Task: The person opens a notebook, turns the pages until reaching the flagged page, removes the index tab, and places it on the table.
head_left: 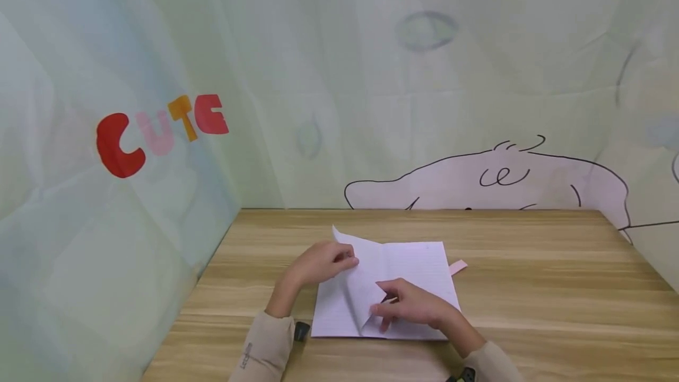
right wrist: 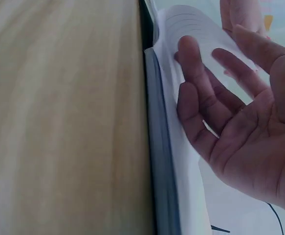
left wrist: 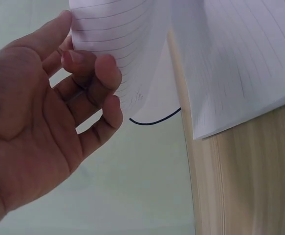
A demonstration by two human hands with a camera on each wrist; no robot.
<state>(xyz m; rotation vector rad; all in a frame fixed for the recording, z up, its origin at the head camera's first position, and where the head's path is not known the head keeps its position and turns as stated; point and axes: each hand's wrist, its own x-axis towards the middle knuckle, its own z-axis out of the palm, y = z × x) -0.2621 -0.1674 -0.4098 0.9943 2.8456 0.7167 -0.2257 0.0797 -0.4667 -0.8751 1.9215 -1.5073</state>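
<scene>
A lined notebook lies spread out on the wooden table, a pink ribbon poking from its right side. One page stands lifted and curved over the left half. My left hand pinches that page near its outer edge, thumb and forefinger at the paper in the left wrist view. Above the lower right half is my right hand, its thumb and forefinger parted close to the raised page's lower edge. The right wrist view shows the right hand's fingers loosely bent beside the paper, gripping nothing.
Wooden table surface surrounds the notebook. Behind it hangs a pale printed curtain with a cartoon outline, and coloured letters show on the left side. Dark wrist devices sit at both beige sleeves.
</scene>
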